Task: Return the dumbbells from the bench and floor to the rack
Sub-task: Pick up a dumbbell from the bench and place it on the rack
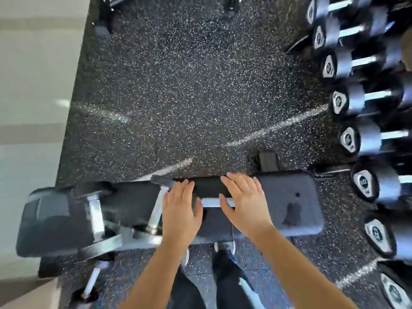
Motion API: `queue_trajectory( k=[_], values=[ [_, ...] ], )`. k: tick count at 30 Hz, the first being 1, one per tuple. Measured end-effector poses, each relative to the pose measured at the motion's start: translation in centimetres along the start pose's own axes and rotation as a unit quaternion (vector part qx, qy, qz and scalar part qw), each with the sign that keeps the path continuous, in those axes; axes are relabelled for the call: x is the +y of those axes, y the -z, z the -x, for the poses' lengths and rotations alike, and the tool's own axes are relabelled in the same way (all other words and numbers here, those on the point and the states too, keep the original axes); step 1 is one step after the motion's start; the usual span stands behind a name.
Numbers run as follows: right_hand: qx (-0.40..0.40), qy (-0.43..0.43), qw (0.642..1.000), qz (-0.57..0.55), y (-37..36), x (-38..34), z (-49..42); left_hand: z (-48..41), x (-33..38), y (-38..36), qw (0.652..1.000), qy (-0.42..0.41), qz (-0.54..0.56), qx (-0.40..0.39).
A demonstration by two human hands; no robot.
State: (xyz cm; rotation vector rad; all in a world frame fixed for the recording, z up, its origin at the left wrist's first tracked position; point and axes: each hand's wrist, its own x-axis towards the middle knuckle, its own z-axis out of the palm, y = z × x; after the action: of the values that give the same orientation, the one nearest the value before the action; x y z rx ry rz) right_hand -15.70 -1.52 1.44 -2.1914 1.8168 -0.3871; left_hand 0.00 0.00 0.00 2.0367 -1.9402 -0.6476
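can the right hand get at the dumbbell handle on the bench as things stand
Probably yes. The right hand is open, right over the chrome handle of the dumbbell on the bench, nothing between. The left hand hovers beside.

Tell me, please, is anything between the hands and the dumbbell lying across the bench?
Nothing visible is. The left hand and right hand, both open, hover directly over the chrome handle of the dumbbell on the bench. The dumbbell rack is to the right, across bare floor.

Black dumbbell [289, 204] flat on bench [55, 219]; rack [365, 101] right
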Motion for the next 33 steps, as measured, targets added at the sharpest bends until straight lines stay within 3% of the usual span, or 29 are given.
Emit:
queue_trajectory(
  k=[10,21,26,33],
  values=[
    [-0.084,0.033,0.996,-0.016,-11.9,5.5,-0.2,-2.4,-3.8,-11.0,0.983,0.163,0.083,-0.012],
    [-0.252,-0.021,0.966,-0.051,-21.2,8.1,1.2,-0.4,-7.1,-17.0,0.965,0.185,0.187,0.016],
    [-0.256,-0.039,0.965,-0.049,-22.6,8.2,0.2,-0.5,-8.0,-17.9,0.952,0.199,0.229,0.041],
    [-0.368,-0.027,0.927,-0.067,-22.9,9.1,-2.2,-0.7,-8.5,-18.2,0.946,0.228,0.229,0.036]
  ],
)
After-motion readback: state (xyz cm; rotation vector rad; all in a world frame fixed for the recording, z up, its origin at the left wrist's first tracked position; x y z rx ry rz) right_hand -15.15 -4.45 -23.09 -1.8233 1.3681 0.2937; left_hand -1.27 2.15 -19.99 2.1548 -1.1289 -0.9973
